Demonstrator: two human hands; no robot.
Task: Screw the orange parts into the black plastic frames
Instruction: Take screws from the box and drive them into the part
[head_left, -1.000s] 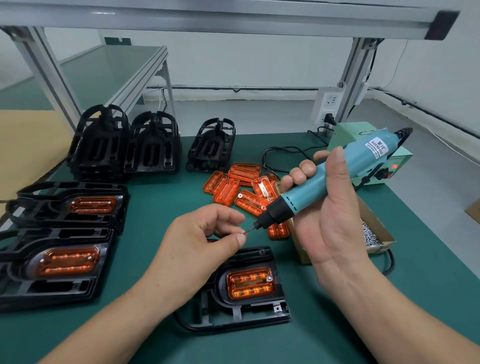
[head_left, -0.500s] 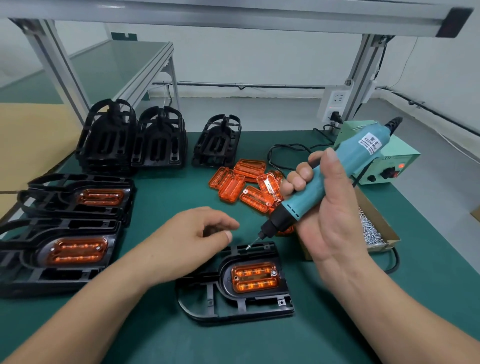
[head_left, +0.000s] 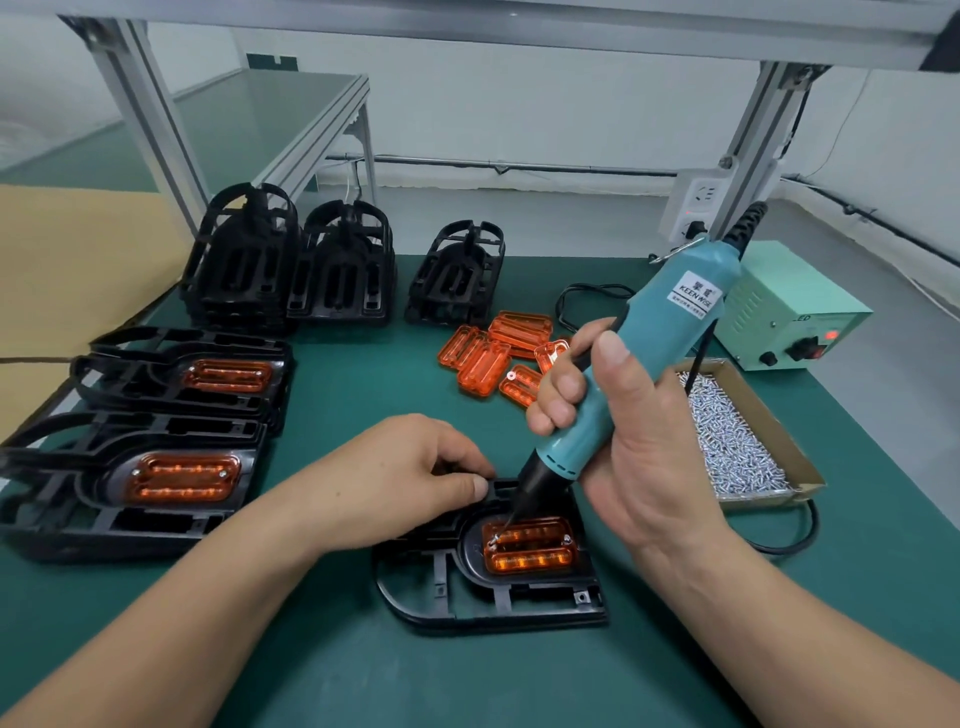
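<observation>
A black plastic frame (head_left: 441, 597) lies flat on the green mat in front of me with an orange part (head_left: 530, 553) seated in it. My right hand (head_left: 631, 447) grips a teal electric screwdriver (head_left: 639, 358), tilted, its bit tip down on the orange part's upper left screw hole. A screw head shows at the part's upper right corner. My left hand (head_left: 410, 478) rests on the frame's upper left edge, thumb and curled fingers holding it down. Loose orange parts (head_left: 493, 358) lie in a heap further back.
Finished frames with orange parts (head_left: 171, 457) are stacked at the left. Stacks of bare black frames (head_left: 291, 270) stand at the back. A cardboard box of screws (head_left: 737, 441) and a green power supply (head_left: 784, 317) sit at the right, cable trailing.
The screwdriver came down from mid-air, so its bit now meets the orange part's upper left hole. My left hand moved down from the bit tip onto the frame's edge.
</observation>
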